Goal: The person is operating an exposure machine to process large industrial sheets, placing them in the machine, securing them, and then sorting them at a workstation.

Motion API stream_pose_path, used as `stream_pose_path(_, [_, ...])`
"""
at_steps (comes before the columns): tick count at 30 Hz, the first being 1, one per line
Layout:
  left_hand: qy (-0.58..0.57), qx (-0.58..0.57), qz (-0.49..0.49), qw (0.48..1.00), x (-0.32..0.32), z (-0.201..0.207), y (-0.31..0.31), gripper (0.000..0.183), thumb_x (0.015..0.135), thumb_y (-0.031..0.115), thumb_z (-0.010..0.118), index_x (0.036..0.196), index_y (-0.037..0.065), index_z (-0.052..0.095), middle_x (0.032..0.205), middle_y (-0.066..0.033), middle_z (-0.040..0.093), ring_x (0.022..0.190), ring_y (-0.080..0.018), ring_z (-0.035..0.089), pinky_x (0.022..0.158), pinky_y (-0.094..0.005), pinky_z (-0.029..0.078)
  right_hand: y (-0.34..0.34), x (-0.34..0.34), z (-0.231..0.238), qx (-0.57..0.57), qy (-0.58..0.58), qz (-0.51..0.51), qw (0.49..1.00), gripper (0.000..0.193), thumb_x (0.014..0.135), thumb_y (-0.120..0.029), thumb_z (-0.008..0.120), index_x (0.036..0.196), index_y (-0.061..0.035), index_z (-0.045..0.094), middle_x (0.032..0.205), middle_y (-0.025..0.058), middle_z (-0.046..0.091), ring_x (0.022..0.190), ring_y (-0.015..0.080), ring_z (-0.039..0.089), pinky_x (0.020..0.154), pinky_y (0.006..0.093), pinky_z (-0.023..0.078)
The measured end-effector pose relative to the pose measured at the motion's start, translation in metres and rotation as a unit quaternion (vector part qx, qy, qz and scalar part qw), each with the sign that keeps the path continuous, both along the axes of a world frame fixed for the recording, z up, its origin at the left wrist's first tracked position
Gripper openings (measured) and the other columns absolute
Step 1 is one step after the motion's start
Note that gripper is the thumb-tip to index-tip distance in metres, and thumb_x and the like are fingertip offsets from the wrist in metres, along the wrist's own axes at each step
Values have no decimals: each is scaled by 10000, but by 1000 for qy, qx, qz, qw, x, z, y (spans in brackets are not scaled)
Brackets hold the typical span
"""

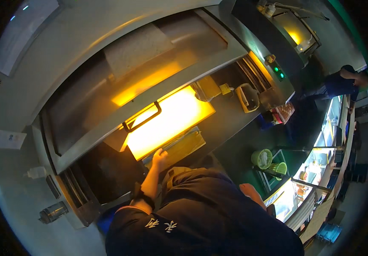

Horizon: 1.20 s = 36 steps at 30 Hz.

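My left hand (160,159) is at the near left end of a long, flat greyish-yellow slab (179,147), with its fingers curled. Whether anything is inside them I cannot make out. Just beyond lies a brightly glowing yellow panel (171,123), set in a large machine. Over this panel hangs a dark bar handle (144,119), fixed to the machine's wide metal cover (137,64). Low on my right side, my right hand (252,195) hangs away from the machine, partly hidden by my body, so its fingers are unclear.
On the machine's right side stand a yellowish bin (248,98) and a small yellow block (225,88). Green lit buttons (279,72) are on its right end. Green baskets (262,158) sit on the floor to my right, before a lit bench (316,162). Another person (341,83) stands far right.
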<state>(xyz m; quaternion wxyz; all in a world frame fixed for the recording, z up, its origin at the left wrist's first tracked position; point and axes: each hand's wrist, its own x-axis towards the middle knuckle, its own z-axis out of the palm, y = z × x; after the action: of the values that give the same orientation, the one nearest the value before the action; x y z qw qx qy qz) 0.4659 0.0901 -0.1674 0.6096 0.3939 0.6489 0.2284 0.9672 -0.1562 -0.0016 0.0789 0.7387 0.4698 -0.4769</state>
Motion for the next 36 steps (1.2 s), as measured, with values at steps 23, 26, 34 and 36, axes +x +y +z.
stream_pose_path(23, [-574, 203, 526, 594, 139, 311, -164, 255, 897, 213, 461, 656, 144, 414, 576, 15, 353, 552, -149, 388, 653, -319, 404, 187, -87, 56, 55, 477, 347, 806, 219, 940, -252, 543, 1035, -67, 611, 990, 115, 664, 886, 275, 660, 753, 400, 519])
stream_pose_path(26, [-554, 299, 519, 579, 158, 401, -155, 181, 889, 182, 474, 722, 127, 433, 631, 11, 369, 605, -144, 403, 699, -325, 408, 214, -102, 98, 178, 508, 351, 766, 300, 963, -297, 540, 1116, -44, 587, 1107, 161, 616, 967, 256, 625, 853, 389, 497])
stream_pose_path(34, [-629, 443, 264, 581, 132, 506, -112, 136, 970, 199, 399, 900, 93, 451, 858, -9, 438, 840, -179, 465, 963, -397, 409, 407, -136, 35, 462, -207, 85, 858, 668, 883, -536, 562, 1334, -48, 498, 1277, 202, 532, 1234, 323, 487, 1052, 446, 363])
stream_pose_path(36, [-601, 473, 224, 604, 116, 509, -99, 220, 988, 262, 392, 1025, 68, 489, 998, -12, 481, 953, -204, 476, 1012, -417, 392, 410, -140, 34, 456, -270, 60, 846, 712, 863, -556, 583, 1354, -50, 478, 1284, 197, 528, 1241, 322, 481, 1057, 451, 356])
